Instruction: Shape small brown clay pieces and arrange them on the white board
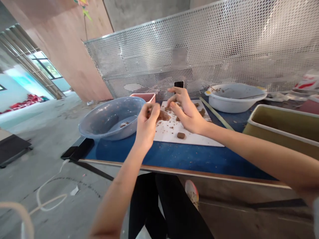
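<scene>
The left hand pinches an irregular, brown, clay-like piece above the flat white rectangular board on the blue-topped counter. The right hand curves beside it, thumb and fingers parted. A small brown rounded block lies near the board's front edge.
</scene>
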A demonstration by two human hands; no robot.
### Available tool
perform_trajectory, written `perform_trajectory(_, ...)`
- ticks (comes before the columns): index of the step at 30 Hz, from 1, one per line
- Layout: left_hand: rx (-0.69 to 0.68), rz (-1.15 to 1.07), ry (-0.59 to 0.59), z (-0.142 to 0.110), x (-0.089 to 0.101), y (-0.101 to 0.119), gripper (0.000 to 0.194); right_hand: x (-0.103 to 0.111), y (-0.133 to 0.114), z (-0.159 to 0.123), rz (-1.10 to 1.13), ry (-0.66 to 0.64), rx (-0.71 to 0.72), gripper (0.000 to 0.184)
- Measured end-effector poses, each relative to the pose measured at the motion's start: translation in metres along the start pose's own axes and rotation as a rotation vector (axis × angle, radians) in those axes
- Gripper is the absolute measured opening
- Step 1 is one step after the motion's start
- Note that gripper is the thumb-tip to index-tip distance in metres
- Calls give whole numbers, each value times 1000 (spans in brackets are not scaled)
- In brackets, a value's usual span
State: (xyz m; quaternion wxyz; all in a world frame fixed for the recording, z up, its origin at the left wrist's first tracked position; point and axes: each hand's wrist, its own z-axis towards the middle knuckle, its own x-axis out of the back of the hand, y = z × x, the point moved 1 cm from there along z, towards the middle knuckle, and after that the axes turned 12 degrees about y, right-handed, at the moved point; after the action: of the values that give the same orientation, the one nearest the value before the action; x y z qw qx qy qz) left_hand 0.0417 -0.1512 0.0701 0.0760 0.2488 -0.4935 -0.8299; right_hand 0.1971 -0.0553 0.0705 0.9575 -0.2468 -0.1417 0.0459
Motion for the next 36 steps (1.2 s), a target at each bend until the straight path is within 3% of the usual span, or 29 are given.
perform_trajectory(4,-41,224,-440,55,-29,-21,50,39,42,-30,-197,-3,18,55)
perform_trajectory(6,-45,265,-568,69,-41,-43,52,50,61,-47,-267,5,13,63)
perform_trajectory(9,79,239,-708,74,-48,-80,56,58,80,-67,-383,48,7,69)
perform_trajectory(13,176,230,-544,65,-38,-110,70,57,88,-78,-467,-10,110,36)
perform_trajectory(16,222,235,-554,56,-29,-116,73,53,86,-79,-452,-32,240,28)
perform_trajectory(20,254,175,-589,51,-24,-117,73,51,80,-81,-404,20,271,15)
perform_trajectory(27,222,188,-575,56,-20,-122,67,49,75,-86,-385,45,268,23)
perform_trajectory(36,263,143,-610,52,-24,-130,67,46,73,-88,-366,59,190,12)
